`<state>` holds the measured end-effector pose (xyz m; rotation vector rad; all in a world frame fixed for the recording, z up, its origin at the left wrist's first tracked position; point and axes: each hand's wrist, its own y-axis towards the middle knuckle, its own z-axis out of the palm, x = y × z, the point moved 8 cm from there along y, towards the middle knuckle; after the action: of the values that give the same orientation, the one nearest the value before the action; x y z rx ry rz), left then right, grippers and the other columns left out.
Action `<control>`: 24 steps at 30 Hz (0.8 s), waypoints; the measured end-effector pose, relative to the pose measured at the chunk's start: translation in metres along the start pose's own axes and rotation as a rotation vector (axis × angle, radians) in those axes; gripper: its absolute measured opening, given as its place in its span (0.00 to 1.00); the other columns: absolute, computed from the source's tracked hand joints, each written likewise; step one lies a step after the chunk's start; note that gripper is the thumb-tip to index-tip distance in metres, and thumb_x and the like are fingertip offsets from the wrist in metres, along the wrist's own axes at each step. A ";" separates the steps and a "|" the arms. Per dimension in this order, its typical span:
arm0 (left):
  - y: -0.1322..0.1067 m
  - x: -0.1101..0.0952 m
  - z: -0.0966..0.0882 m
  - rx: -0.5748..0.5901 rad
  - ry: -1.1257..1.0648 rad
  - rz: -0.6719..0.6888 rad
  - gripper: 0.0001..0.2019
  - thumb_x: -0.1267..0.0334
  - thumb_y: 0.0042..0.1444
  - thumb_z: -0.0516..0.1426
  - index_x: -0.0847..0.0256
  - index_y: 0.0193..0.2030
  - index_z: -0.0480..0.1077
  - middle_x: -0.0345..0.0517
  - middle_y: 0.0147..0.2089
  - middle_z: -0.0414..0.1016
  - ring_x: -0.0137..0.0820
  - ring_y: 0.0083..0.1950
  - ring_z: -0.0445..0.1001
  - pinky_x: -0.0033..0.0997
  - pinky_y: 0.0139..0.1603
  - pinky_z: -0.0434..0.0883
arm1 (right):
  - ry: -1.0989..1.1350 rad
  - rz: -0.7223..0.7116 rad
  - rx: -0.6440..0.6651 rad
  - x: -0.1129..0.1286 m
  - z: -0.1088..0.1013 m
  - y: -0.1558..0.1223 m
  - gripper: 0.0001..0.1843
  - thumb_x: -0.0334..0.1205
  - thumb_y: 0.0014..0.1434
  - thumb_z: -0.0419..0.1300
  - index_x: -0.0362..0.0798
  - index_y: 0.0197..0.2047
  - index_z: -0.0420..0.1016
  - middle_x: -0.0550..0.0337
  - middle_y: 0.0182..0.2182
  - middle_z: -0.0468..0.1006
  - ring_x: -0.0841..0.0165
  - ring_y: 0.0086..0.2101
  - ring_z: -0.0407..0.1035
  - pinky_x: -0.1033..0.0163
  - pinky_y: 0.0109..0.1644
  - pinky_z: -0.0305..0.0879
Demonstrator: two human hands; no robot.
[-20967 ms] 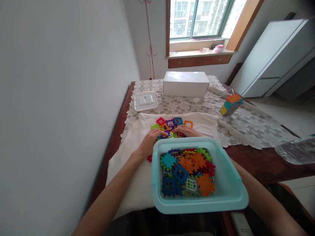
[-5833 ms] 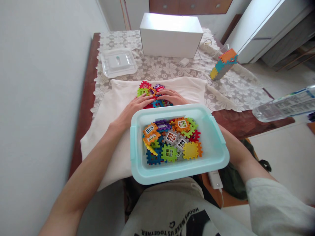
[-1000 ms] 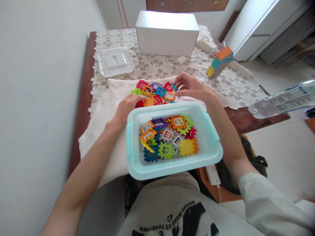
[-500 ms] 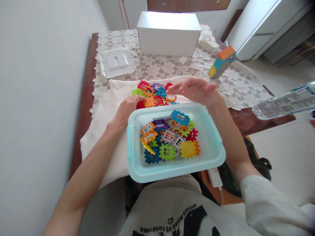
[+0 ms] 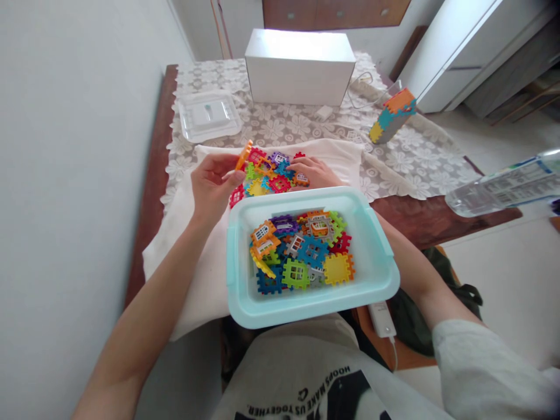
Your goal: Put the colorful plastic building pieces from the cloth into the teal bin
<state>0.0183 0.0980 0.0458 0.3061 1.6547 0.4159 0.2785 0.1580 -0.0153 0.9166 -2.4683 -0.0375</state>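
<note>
Between the thumb and fingers of my left hand [image 5: 216,186] an orange building tile [image 5: 244,155] is pinched on edge, just left of the pile. My right hand [image 5: 315,173] reaches behind the tub onto the right side of the pile, its fingers apart and touching tiles beside an orange tile with a white window [image 5: 301,178]. That pile of interlocking tiles [image 5: 280,184], in red, blue, yellow, green and purple, lies on a white cloth. In front of it stands a light blue plastic tub [image 5: 376,280] holding more tiles, with a blue tile [image 5: 312,251] on top.
A white box [image 5: 301,79] stands at the back of the lace-covered table. A clear lid [image 5: 210,116] lies at back left. At back right is an assembled tile block [image 5: 392,116]; a plastic bottle [image 5: 503,184] appears at far right. The white cloth [image 5: 199,280] spreads beneath the pile.
My left hand has lifted the orange tile from the pile. My right hand has come down from above the tub's far edge onto the pile. The blue tile has shifted inside the tub.
</note>
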 end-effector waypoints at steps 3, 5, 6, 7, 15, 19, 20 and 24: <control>0.001 -0.026 0.003 0.025 -0.210 0.062 0.28 0.38 0.55 0.76 0.53 0.52 0.76 0.41 0.51 0.90 0.39 0.53 0.87 0.48 0.61 0.83 | 0.006 -0.008 -0.044 0.003 -0.004 0.000 0.31 0.57 0.64 0.75 0.52 0.66 0.80 0.46 0.68 0.79 0.45 0.68 0.69 0.39 0.76 0.64; -0.002 -0.042 0.006 0.044 -0.305 0.072 0.30 0.37 0.52 0.77 0.53 0.50 0.75 0.43 0.50 0.90 0.41 0.53 0.88 0.49 0.60 0.83 | 0.010 0.021 -0.072 0.002 -0.006 0.001 0.30 0.58 0.64 0.75 0.52 0.63 0.81 0.46 0.64 0.81 0.45 0.66 0.70 0.39 0.74 0.65; -0.005 -0.049 0.007 0.054 -0.325 0.078 0.31 0.36 0.50 0.77 0.53 0.48 0.75 0.43 0.48 0.90 0.43 0.53 0.88 0.50 0.59 0.84 | 0.013 0.034 -0.078 0.002 -0.006 0.001 0.28 0.58 0.64 0.75 0.53 0.61 0.82 0.46 0.62 0.82 0.45 0.65 0.71 0.39 0.74 0.65; -0.008 -0.055 0.009 0.071 -0.328 0.075 0.32 0.33 0.48 0.77 0.52 0.47 0.75 0.43 0.46 0.90 0.45 0.54 0.88 0.51 0.58 0.85 | 0.015 0.041 -0.078 0.002 -0.005 0.002 0.26 0.58 0.64 0.74 0.53 0.59 0.82 0.46 0.61 0.82 0.45 0.64 0.71 0.39 0.73 0.65; -0.033 -0.065 0.040 0.486 -0.142 -0.088 0.31 0.29 0.45 0.76 0.52 0.43 0.84 0.52 0.47 0.91 0.53 0.55 0.89 0.61 0.66 0.82 | 0.050 0.007 -0.141 0.005 0.000 -0.001 0.22 0.49 0.64 0.72 0.53 0.59 0.82 0.47 0.66 0.81 0.45 0.68 0.69 0.37 0.76 0.62; -0.031 -0.056 0.037 0.460 -0.124 -0.096 0.37 0.17 0.50 0.64 0.52 0.41 0.85 0.56 0.49 0.91 0.57 0.63 0.86 0.66 0.73 0.76 | 0.082 -0.031 -0.159 0.007 -0.001 -0.001 0.19 0.50 0.65 0.70 0.52 0.55 0.84 0.47 0.59 0.85 0.46 0.63 0.75 0.38 0.73 0.67; -0.029 -0.049 0.034 0.421 -0.113 -0.106 0.38 0.15 0.53 0.60 0.52 0.40 0.85 0.56 0.49 0.91 0.57 0.65 0.85 0.66 0.73 0.75 | 0.095 -0.049 -0.164 0.008 -0.002 -0.001 0.18 0.50 0.66 0.69 0.51 0.55 0.84 0.47 0.58 0.85 0.47 0.61 0.76 0.39 0.72 0.68; -0.021 -0.017 0.023 0.289 -0.014 -0.157 0.38 0.22 0.69 0.48 0.52 0.33 0.82 0.55 0.51 0.91 0.52 0.63 0.87 0.64 0.70 0.78 | 0.136 -0.088 -0.202 0.013 -0.006 -0.003 0.18 0.49 0.65 0.68 0.53 0.56 0.83 0.49 0.60 0.84 0.49 0.63 0.75 0.41 0.72 0.70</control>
<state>0.0438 0.0735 0.0498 0.3894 1.7120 0.0553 0.2744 0.1488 -0.0045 0.9081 -2.2502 -0.2417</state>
